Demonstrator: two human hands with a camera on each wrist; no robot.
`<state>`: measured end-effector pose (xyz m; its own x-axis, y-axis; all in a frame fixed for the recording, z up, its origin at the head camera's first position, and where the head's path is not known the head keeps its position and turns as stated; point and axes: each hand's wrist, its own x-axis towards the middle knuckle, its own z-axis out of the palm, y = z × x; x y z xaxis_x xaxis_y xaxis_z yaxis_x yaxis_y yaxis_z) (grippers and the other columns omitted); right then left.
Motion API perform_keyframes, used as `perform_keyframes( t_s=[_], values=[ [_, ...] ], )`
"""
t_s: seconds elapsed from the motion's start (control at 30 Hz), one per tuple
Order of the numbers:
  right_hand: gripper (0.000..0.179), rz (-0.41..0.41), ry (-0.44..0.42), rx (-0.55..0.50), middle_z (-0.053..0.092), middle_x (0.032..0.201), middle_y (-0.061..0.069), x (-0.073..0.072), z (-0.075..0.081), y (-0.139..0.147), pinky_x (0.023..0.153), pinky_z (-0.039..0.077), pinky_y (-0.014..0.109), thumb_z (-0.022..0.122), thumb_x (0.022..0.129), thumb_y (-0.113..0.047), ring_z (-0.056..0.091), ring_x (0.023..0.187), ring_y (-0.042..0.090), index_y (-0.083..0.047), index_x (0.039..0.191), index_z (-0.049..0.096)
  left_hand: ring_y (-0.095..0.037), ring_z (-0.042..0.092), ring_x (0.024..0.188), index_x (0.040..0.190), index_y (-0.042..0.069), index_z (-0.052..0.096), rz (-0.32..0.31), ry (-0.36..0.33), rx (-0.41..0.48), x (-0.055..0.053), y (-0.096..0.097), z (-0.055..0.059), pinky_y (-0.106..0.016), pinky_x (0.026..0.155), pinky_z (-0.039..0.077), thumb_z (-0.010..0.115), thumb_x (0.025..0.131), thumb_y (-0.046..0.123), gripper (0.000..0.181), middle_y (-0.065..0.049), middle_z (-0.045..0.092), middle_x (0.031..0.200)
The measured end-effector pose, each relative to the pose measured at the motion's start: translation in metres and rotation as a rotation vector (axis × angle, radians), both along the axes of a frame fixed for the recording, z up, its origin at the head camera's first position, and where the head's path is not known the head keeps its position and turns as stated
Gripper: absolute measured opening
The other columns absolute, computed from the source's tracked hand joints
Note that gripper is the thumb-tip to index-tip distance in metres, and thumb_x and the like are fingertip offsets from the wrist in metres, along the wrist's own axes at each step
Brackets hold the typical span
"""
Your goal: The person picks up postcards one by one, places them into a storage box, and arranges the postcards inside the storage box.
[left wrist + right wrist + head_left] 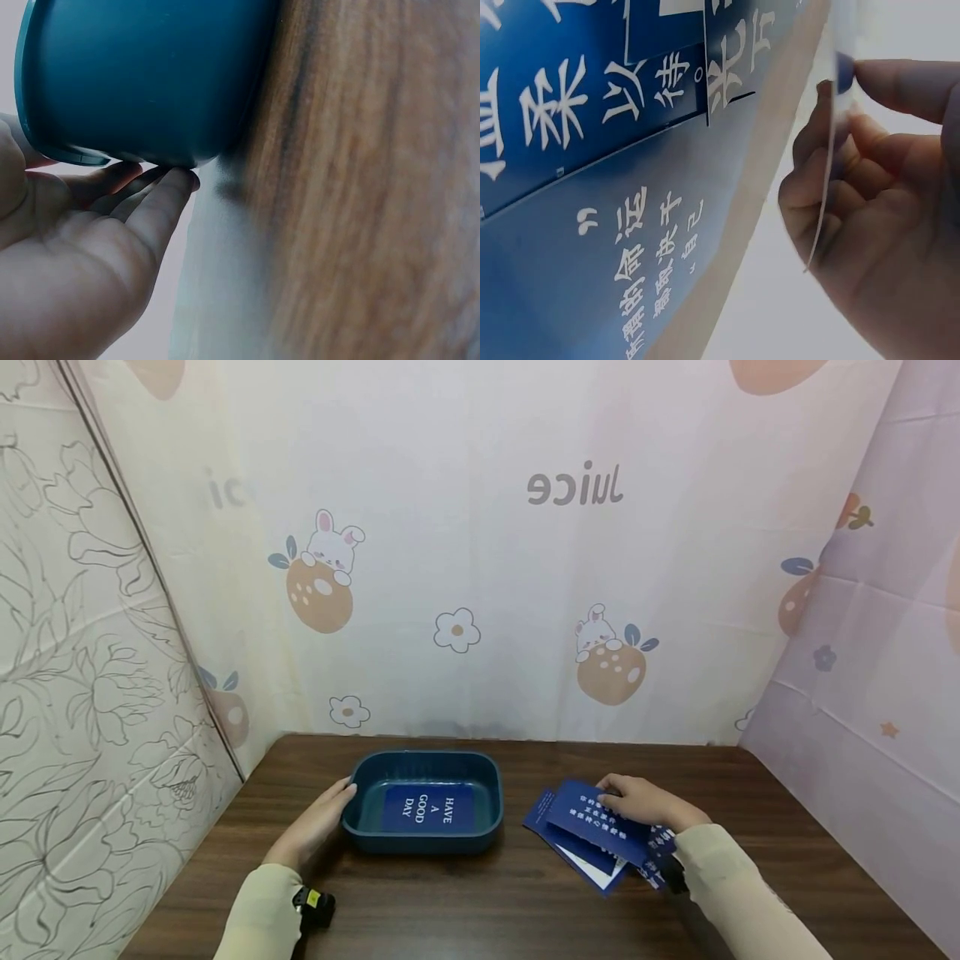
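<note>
A dark teal rectangular container [420, 843] stands on the table, with a blue card [429, 810] reading "HAVE A GOOD DAY" lying flat inside. My left hand [318, 822] holds the container's left side, thumb at the rim and fingers against the outer wall [150, 82]. Over to the right, my right hand [645, 800] pinches a blue card [585, 814] with white writing between thumb and fingers. That card is seen edge-on in the right wrist view, raised off the others. Beneath it lie several overlapping blue cards [592, 112], partly hidden.
The wooden table [465, 910] ends at a pale printed curtain [465, 552] behind. More curtains hang along the left and right sides. Bare wood lies between the container and the cards.
</note>
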<state>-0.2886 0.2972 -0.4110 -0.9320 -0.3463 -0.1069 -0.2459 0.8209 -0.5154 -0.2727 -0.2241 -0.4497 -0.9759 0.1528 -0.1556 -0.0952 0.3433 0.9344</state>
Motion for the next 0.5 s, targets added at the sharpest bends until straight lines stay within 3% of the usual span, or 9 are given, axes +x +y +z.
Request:
perform_keyframes(
  t_s=[0.27,0.5],
  values=[
    [0.028,0.024,0.090,-0.047,0.064,0.100,0.006,-0.0033,0.0028,0.0022,0.072,0.053,0.038,0.052,0.105,-0.016,0.059,0.083,0.018,0.002,0.123,0.061,-0.048,0.003,0.148,0.157,-0.006,0.009,-0.001,0.000,-0.003,0.0013,0.0002,0.0013,-0.064,0.114,0.011,0.034,0.110,0.037,0.069,-0.030,0.005,0.162],
    [0.027,0.017,0.115,-0.090,0.064,0.096,0.004,-0.0045,0.0063,0.0013,0.068,0.053,0.035,0.053,0.105,-0.017,0.059,0.079,0.017,-0.001,0.124,0.061,-0.048,0.004,0.148,0.157,-0.006,0.010,-0.001,0.002,0.002,0.0013,0.0002,0.0011,-0.064,0.114,0.011,0.034,0.110,0.037,0.068,-0.030,0.006,0.162]
  ],
)
